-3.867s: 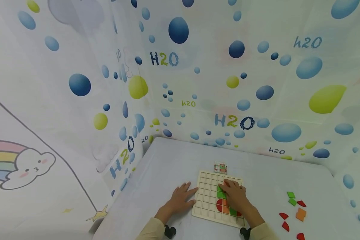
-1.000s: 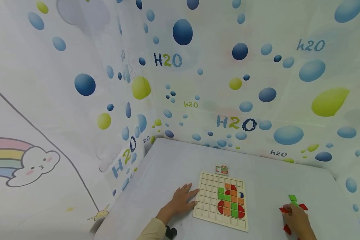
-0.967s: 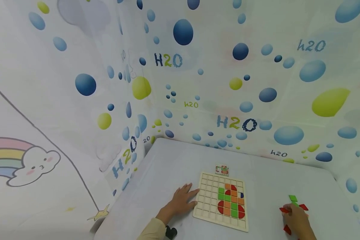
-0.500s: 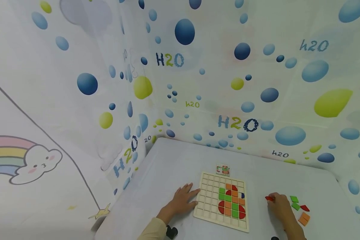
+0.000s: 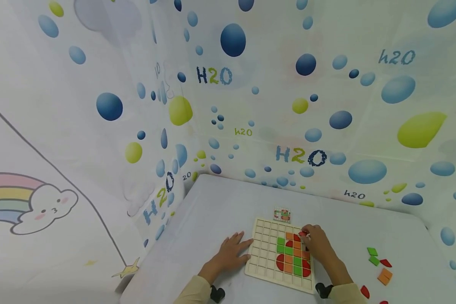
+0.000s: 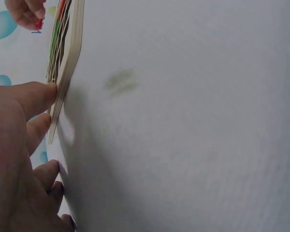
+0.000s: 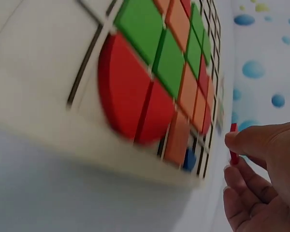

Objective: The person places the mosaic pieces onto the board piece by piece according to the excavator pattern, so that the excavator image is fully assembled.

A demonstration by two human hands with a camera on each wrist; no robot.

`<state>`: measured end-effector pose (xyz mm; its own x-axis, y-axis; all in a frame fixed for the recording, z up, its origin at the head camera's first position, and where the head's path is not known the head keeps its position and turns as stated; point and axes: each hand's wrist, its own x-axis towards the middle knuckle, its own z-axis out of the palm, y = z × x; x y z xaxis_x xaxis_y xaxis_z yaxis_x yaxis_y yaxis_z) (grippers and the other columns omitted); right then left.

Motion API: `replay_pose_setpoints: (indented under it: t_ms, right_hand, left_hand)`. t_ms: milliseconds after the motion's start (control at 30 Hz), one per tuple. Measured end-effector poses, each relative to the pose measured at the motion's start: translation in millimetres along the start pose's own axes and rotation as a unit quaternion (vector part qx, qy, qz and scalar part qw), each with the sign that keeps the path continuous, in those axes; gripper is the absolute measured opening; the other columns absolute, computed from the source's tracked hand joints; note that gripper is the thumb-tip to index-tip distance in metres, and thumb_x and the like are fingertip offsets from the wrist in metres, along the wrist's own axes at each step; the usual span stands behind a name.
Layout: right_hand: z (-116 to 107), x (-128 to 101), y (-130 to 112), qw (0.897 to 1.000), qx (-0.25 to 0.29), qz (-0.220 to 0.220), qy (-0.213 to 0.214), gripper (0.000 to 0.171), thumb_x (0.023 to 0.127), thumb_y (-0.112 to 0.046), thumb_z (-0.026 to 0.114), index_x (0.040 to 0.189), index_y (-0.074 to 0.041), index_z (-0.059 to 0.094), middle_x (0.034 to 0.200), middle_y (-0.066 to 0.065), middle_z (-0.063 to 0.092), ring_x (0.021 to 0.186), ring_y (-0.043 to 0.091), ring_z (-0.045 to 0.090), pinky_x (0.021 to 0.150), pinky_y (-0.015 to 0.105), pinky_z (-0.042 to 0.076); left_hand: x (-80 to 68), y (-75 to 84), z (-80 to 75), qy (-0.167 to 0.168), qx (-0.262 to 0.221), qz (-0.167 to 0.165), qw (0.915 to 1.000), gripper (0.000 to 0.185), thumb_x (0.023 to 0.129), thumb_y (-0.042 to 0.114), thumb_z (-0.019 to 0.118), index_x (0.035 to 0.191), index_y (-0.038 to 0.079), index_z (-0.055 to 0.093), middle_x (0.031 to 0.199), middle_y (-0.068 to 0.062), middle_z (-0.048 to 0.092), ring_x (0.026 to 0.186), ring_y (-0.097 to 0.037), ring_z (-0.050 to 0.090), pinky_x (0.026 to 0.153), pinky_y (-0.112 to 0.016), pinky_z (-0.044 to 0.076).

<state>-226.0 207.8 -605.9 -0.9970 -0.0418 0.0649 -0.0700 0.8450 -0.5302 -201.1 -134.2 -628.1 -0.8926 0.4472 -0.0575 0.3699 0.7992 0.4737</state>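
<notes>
On the pale counter (image 5: 220, 202) lies a cream wooden grid board (image 5: 264, 253) with flat green, orange and red tiles. Right hand (image 5: 317, 245) pinches a thin red tile (image 5: 303, 233) above it; left hand (image 5: 228, 253) rests flat, fingers relaxed, touching its edge. "H2O" marks the backdrop (image 5: 298, 154).

Open worktop (image 5: 220, 202) left of and beyond grid board (image 5: 261, 249); loose tiles (image 5: 378, 264) scattered right; curtain walls close behind.

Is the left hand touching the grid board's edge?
Touching. The left wrist view shows the left hand's fingertips pressed against the grid board's edge.
</notes>
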Motion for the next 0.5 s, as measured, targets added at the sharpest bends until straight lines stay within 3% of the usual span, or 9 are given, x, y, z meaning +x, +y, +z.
replay_pose_setpoints:
  t_ms: [133, 233, 500]
  right_hand:
    - [12, 6, -17, 0.999, 0.01, -0.053, 0.002, 0.011, 0.098, -0.005, 0.073, 0.106, -0.002, 0.066, 0.102, 0.012, 0.063, 0.09, 0.024, 0.058, 0.081, 0.044, 0.058]
    - [19, 9, -27, 0.996, 0.01, -0.094, 0.006, 0.012, 0.095, 0.0, 0.074, 0.095, -0.007, 0.064, 0.096, 0.01, 0.06, 0.084, 0.023, 0.054, 0.072, 0.041, 0.053]
    - [34, 14, -42, 0.989, -0.056, -0.136, 0.013, 0.014, 0.096, -0.001, 0.074, 0.09, -0.012, 0.067, 0.096, 0.006, 0.06, 0.087, 0.025, 0.057, 0.07, 0.041, 0.052]
  left_hand:
    - [-0.4, 0.0, 0.1, -0.002, -0.002, -0.002, 1.0, 0.056, 0.105, 0.044, 0.06, 0.159, 0.032, 0.05, 0.17, -0.013, 0.035, 0.158, -0.039, 0.031, 0.127, -0.064, 0.024]
    - [-0.5, -0.1, 0.0, -0.002, -0.002, -0.001, 1.0, 0.056, 0.105, 0.044, 0.061, 0.158, 0.032, 0.05, 0.17, -0.013, 0.036, 0.157, -0.039, 0.032, 0.127, -0.065, 0.024]
    - [1.2, -3.0, 4.4, 0.001, 0.004, -0.003, 1.0, 0.056, 0.105, 0.045, 0.062, 0.158, 0.034, 0.05, 0.171, -0.011, 0.036, 0.158, -0.037, 0.031, 0.127, -0.063, 0.025]
